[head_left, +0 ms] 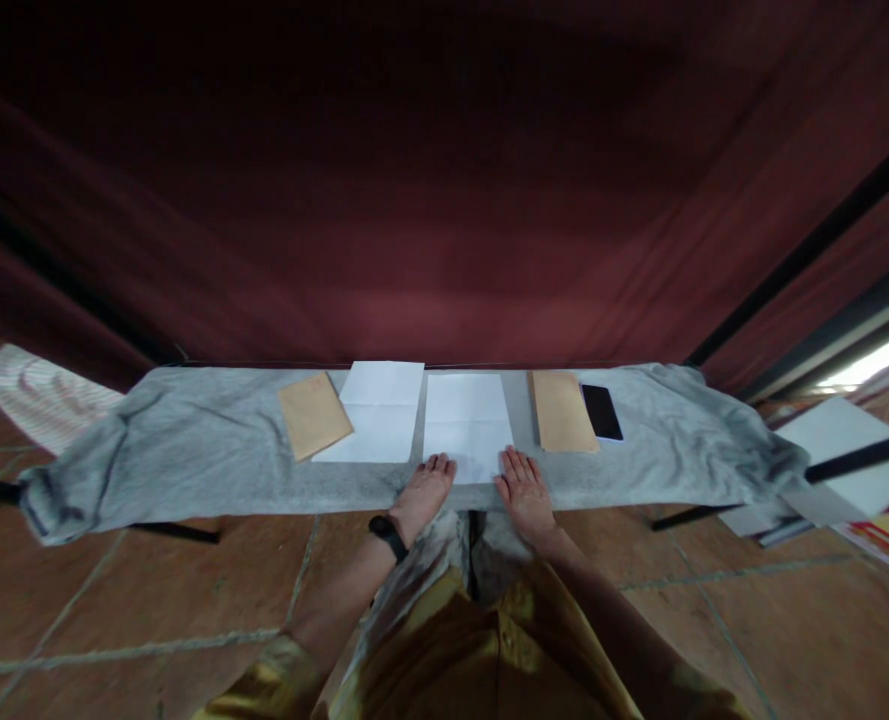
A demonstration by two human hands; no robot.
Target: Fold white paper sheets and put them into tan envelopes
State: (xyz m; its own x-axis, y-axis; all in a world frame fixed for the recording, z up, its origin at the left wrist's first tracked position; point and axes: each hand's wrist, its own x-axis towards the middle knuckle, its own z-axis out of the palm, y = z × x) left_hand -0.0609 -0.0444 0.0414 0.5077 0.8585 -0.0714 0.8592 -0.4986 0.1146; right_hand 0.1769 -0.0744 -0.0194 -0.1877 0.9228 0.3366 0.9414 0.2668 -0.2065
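My left hand (425, 487) lies flat with fingers stretched out at the near left corner of a white sheet of paper (466, 415). At the sheet's near right corner my right hand (523, 488) rests the same way, fingers apart and flat. A black band sits on my left wrist. Both hands hold nothing. The sheet lies on a grey cloth (189, 450) over a low table. A second white sheet (378, 410) lies to the left, with a brown envelope (313, 414) partly over its left edge. Another brown envelope (562, 410) lies right of the middle sheet.
A black phone (602, 411) lies beside the right envelope. A dark red curtain (414, 200) hangs behind the table. Tiled floor lies below. White boards and a black bar (856, 455) stand at the right. Striped fabric (35, 395) lies at the far left.
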